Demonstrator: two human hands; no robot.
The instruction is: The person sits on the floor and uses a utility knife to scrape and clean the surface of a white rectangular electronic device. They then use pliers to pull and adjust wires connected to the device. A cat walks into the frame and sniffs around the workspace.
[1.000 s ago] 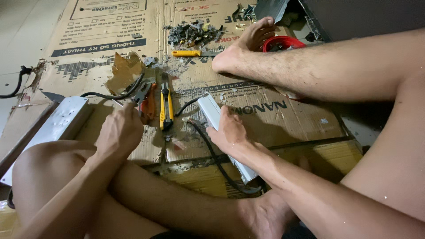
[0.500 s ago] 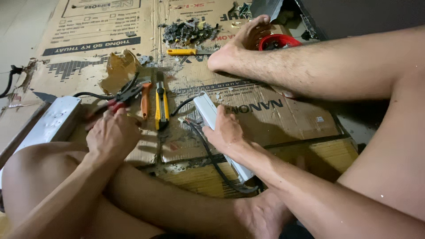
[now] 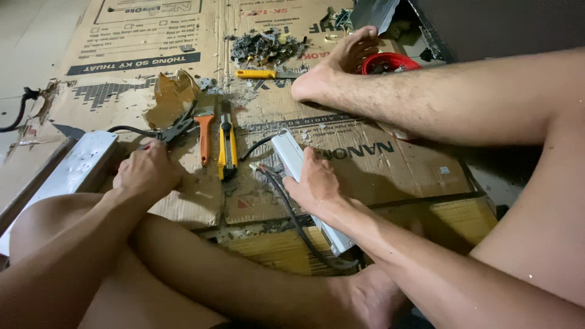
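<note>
Flattened brown cardboard [image 3: 390,164], printed, torn and littered with scraps, serves as the work surface on the floor. Nearest, the right hand [image 3: 314,183] is laid on a long white plastic box [image 3: 291,155], fingers curled over its edge to pin it flat; a black cable [image 3: 292,213] with bared ends trails from it. Just left, the left hand [image 3: 145,173] is closed around the dark handles of pliers [image 3: 177,129]. The step in hand is judged to be gripping the tool while the box is steadied; the jaws would next need bringing to the cable ends. Between the hands lie a yellow utility knife [image 3: 227,146] and an orange-handled tool [image 3: 204,134]. Farther off, a yellow screwdriver [image 3: 259,74], then a heap of grey shreds [image 3: 262,47]
</note>
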